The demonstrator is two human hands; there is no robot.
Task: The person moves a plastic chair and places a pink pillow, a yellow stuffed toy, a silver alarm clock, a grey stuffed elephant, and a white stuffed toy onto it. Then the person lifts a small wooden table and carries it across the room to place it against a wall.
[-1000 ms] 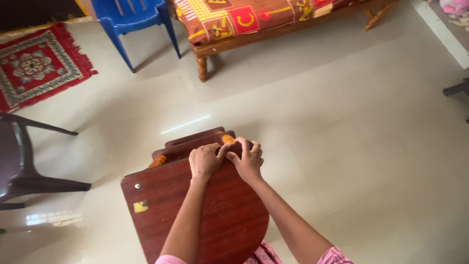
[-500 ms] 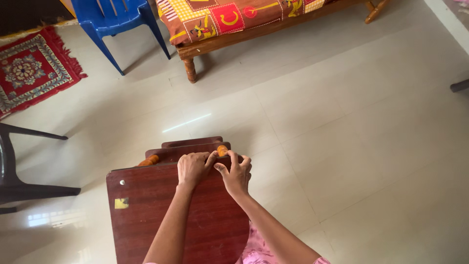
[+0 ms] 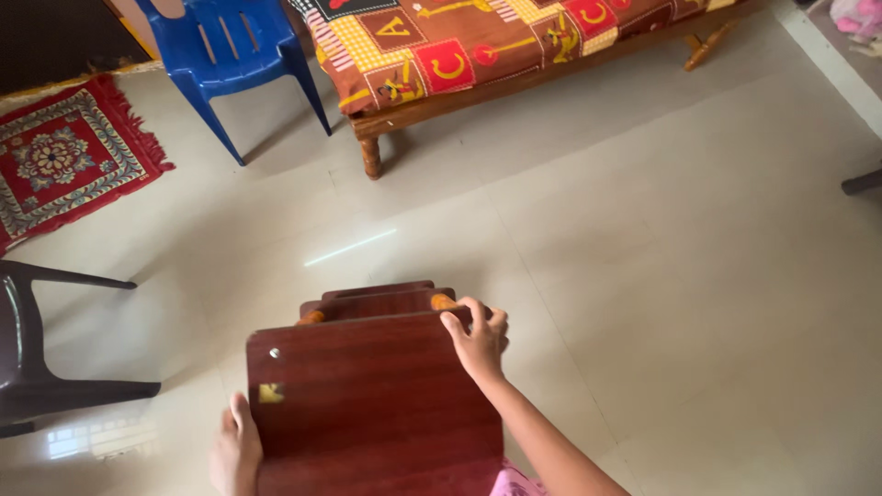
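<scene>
Tiled floor (image 3: pixel 643 230), hands (image 3: pixel 478 340) gripping yellow-stickered board (image 3: pixel 377 395)

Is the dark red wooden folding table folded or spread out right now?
Folded, it seems: the dark red wooden folding table has its frame rails stacked flat behind the top, held by left hand and right hand.

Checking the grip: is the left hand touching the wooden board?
Touching. The head view shows the left hand gripping the wooden board's left edge, thumb on it.
</scene>
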